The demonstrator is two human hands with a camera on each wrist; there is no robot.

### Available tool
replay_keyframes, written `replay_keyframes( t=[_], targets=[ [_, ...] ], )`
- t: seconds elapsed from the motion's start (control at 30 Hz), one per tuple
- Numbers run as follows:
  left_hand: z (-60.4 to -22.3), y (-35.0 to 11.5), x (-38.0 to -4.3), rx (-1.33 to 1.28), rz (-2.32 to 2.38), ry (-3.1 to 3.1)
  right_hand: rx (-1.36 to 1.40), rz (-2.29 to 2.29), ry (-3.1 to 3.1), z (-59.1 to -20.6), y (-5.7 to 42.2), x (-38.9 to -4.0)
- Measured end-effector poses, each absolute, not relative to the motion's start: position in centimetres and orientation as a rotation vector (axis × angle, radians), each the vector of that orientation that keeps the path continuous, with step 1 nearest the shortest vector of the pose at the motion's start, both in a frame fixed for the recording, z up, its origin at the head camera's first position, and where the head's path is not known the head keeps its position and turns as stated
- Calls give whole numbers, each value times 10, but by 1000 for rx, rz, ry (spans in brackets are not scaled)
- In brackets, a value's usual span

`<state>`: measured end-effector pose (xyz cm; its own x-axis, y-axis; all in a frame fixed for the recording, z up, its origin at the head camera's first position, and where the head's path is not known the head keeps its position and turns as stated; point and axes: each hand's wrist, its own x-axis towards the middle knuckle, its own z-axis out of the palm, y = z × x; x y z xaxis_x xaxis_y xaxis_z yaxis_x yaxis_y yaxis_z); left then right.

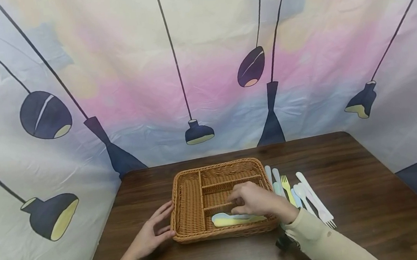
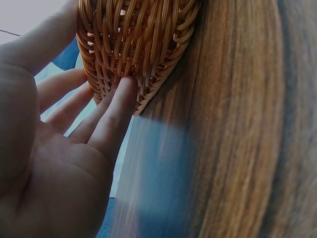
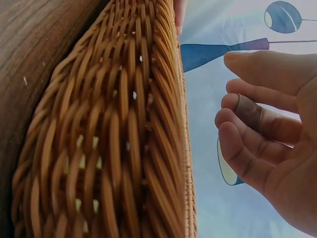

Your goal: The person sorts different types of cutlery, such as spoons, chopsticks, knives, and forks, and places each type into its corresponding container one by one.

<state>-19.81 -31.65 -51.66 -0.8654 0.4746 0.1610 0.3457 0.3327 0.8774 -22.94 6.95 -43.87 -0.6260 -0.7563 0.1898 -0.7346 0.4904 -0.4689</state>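
Observation:
A brown wicker basket (image 1: 191,236) with several compartments stands on the table. My left hand (image 1: 147,238) rests against its left end, fingers nearly straight and spread; in the left wrist view, fingertips touch the woven wall (image 2: 143,29). Over the right half of the basket hovers my right hand (image 1: 254,201), its fingers loosely bent. Nothing shows between those fingers in the right wrist view, where a dark band (image 3: 248,111) circles one finger. Yellow cutlery (image 1: 223,222) and light blue cutlery (image 1: 219,216) lie together in the front right compartment; their exact kind is unclear.
Right of the basket lie a yellow fork (image 1: 285,183), a white spoon (image 1: 301,194), a white fork (image 1: 326,215) and several pale blue and green pieces, partly behind the right arm. A cloth printed with lamps (image 1: 199,133) hangs behind the dark wooden table (image 1: 359,182).

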Motion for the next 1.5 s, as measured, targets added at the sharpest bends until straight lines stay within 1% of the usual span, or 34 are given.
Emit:
replay_keyframes(
  t=[0.5,0.9,1.5],
  targets=[
    [-517,-316,-198,779,1586,2448,-1237,-888,2701,-439,78,-230],
    [-517,-316,-198,772,1583,2449,-1226,-917,2786,-439,92,-234],
    [-518,-317,-199,766,1582,2450,-1011,-950,2957,-453,136,-232]
  ],
)
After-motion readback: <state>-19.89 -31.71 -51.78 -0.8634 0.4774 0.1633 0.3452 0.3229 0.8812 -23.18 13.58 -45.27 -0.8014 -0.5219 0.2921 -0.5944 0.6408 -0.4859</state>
